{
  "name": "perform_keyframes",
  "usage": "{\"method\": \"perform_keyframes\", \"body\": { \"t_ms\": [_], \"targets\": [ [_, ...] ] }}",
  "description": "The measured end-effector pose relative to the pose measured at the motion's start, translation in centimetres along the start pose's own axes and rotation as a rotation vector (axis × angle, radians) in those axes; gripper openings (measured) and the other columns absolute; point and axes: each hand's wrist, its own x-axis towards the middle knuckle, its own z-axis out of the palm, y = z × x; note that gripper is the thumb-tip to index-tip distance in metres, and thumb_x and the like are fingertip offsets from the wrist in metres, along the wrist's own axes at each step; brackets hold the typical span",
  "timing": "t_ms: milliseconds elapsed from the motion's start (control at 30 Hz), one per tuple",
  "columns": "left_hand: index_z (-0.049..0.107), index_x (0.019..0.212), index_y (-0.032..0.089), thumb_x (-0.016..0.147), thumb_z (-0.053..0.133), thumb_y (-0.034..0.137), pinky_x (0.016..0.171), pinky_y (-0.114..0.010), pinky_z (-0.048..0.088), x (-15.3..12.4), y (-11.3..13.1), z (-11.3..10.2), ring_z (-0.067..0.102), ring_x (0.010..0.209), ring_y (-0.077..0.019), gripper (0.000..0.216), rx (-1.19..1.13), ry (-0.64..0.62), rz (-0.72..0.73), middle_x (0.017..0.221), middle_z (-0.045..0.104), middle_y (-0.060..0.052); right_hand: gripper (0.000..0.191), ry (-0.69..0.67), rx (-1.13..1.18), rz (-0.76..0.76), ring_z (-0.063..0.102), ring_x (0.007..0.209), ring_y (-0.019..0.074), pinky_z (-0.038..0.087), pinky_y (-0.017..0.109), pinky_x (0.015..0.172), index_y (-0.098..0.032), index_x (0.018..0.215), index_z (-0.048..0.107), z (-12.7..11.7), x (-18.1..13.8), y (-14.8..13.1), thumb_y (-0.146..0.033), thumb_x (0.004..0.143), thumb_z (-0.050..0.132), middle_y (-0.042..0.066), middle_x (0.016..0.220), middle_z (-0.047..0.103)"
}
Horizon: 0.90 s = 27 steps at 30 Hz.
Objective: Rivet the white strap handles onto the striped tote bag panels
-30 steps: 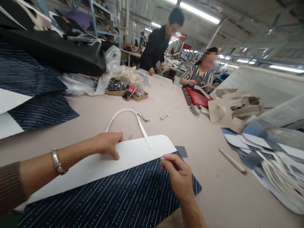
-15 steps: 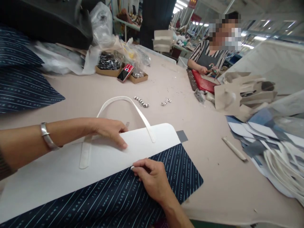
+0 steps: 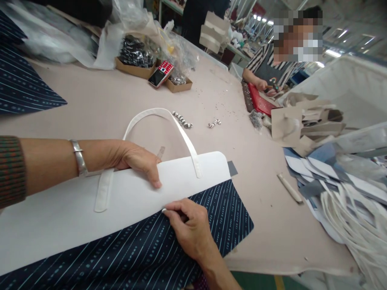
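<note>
Seemingly aligning striped cloth (image 3: 231,215) | left hand (image 3: 140,161): thumb on white panel (image 3: 177,175), fingers' grip unclear | right hand (image 3: 192,227): pinching white bit (image 3: 163,210) | next likely needs steadiness

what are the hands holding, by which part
The left hand holds the white panel by its upper edge, between the ends of the white strap. The right hand pinches a small white piece; which part cannot be told.

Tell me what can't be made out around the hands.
Left hand, head view: most fingertips hidden behind the hand itself and white panel.
Small white object, head view: mostly covered by right hand.
White handle, head view: partly hidden by left hand.
Striped navy fabric, head view: cut off by bottom edge.
</note>
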Motion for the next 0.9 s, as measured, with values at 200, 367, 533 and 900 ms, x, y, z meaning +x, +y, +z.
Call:
{"method": "perform_keyframes", "body": {
  "t_ms": [200, 367, 533, 900],
  "targets": [
    [0.077, 0.098, 0.020, 0.064, 0.075, 0.034, 0.081, -0.047, 0.059, 0.31, -0.36, -0.30, 0.073, 0.085, -0.0354, 0.036, -0.044, -0.009, -0.025, 0.099, 0.078, -0.013, 0.012, -0.006, -0.027, -0.012, 0.067, 0.067, 0.0119, 0.050, 0.022, 0.065, -0.020, 0.090, 0.079, 0.08, -0.17, 0.18, -0.013, 0.087, 0.071, 0.000, 0.079, 0.076],
    [0.077, 0.094, 0.020, 0.067, 0.075, 0.033, 0.082, -0.048, 0.059, 0.37, -0.38, -0.33, 0.074, 0.084, -0.0352, 0.031, -0.077, -0.033, -0.027, 0.100, 0.078, -0.014, 0.011, 0.003, -0.034, -0.025, 0.065, 0.063, 0.0112, 0.049, 0.022, 0.063, -0.020, 0.089, 0.078, -0.04, -0.04, -0.04, -0.012, 0.087, 0.070, 0.000, 0.076, 0.075],
    [0.077, 0.090, 0.019, 0.066, 0.075, 0.030, 0.085, -0.052, 0.059, 0.38, -0.38, -0.29, 0.074, 0.084, -0.0370, 0.026, -0.123, -0.033, -0.021, 0.091, 0.077, -0.015, 0.012, 0.031, -0.049, -0.039, 0.063, 0.062, 0.0115, 0.049, 0.023, 0.063, -0.019, 0.088, 0.076, 0.16, -0.12, -0.32, -0.011, 0.088, 0.067, 0.001, 0.076, 0.073],
    [0.077, 0.093, 0.019, 0.063, 0.074, 0.035, 0.076, -0.053, 0.059, 0.21, -0.37, 0.10, 0.073, 0.082, -0.0365, 0.034, -0.052, -0.019, 0.002, 0.102, 0.077, -0.017, 0.011, 0.052, -0.110, -0.055, 0.063, 0.064, 0.0137, 0.049, 0.025, 0.063, -0.020, 0.082, 0.071, 0.43, -0.31, -0.03, -0.014, 0.090, 0.066, 0.001, 0.075, 0.070]
  ]
}}
